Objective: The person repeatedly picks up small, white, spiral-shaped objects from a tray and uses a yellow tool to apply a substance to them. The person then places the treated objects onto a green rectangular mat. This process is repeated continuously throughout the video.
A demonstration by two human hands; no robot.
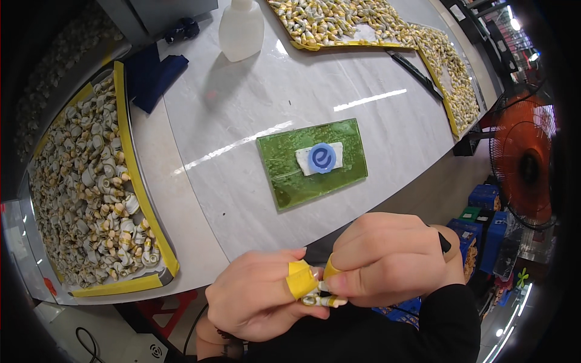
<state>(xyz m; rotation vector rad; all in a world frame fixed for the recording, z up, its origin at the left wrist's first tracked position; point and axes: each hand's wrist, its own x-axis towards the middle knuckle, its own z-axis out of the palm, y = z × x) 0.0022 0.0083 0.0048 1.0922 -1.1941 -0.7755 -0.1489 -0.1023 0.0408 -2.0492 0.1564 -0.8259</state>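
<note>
In front of my body, near the table's front edge, my left hand [257, 293] is closed around a small white figurine [321, 299] with yellow and dark markings. Yellow tape is wrapped round one of its fingers. My right hand [387, 260] is pinched shut against the figurine's upper side, with yellow tape on a finger too. A black end [445, 243] sticks out behind the right hand; the rest of that object is hidden by the fingers. Beyond the hands lies a green slab [284, 187] bearing a white pad [304, 162] and a round blue piece [322, 158].
Trays of small figurines, edged in yellow tape, stand at the left [91, 187], the far side [339, 24] and the far right [451, 72]. A white plastic bottle [241, 31], a dark blue cloth [158, 81] and a black knife-like tool [416, 75] lie about. An orange fan [525, 163] stands right.
</note>
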